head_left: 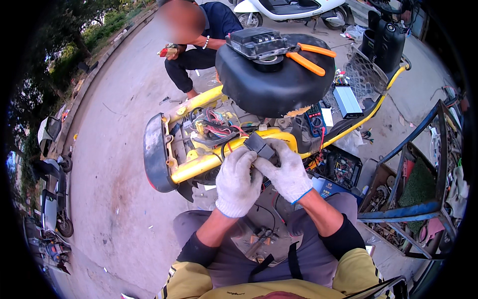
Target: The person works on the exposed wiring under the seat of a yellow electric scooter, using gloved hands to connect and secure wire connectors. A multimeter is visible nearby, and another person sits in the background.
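Observation:
Both my hands wear white knit gloves and meet in front of the yellow scooter frame [201, 166]. Between their fingertips is a small dark grey, box-shaped part [260, 145]. My left hand [239, 183] closes on its near left side, and my right hand [288, 172] grips it from the right. The glove fingers cover its lower end. Just beyond, a bundle of coloured wires [219, 124] lies in the open frame. A black seat [274, 84] rests across the frame, bearing orange-handled pliers [311, 60], a finned black box [256, 42] and a roll of black tape [268, 63].
Right of the frame lie a multimeter [315, 121], a silver controller box [347, 101] and an open black case [342, 169]. A blue metal rack [398, 214] with parts stands at right. Beyond the scooter, another person [219, 25] crouches, holding a small red-and-tan item [169, 51].

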Available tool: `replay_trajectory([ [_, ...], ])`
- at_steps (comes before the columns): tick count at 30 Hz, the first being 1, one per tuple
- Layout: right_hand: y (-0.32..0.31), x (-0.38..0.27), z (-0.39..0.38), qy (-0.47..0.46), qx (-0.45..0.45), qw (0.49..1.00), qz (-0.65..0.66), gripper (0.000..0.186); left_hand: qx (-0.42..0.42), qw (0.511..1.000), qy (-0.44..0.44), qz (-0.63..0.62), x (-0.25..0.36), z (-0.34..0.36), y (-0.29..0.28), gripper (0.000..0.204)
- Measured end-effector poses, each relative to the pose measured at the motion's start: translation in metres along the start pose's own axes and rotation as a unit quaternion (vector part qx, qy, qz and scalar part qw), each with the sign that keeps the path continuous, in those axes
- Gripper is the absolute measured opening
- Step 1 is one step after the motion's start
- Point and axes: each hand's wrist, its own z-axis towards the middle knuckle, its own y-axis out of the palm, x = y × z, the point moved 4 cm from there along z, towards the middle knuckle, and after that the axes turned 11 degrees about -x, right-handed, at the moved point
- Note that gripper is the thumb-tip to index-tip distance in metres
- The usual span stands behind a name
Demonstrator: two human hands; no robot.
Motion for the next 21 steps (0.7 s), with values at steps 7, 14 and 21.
replay_trajectory([
  [7,0.002,0.005,0.003,-0.048,0.026,0.997,-0.051,0.048,-0.001,1.0,0.021,0.021,-0.001,0.001,0.007,0.053],
  [14,0.002,0.01,-0.003,-0.206,0.012,0.943,-0.26,0.029,0.033,0.991,0.043,0.122,0.001,0.011,-0.015,0.064],
  [21,0.0,0.019,0.001,-0.298,-0.002,0.901,-0.316,0.029,-0.007,0.987,0.047,0.155,-0.007,0.026,-0.024,0.076],
])
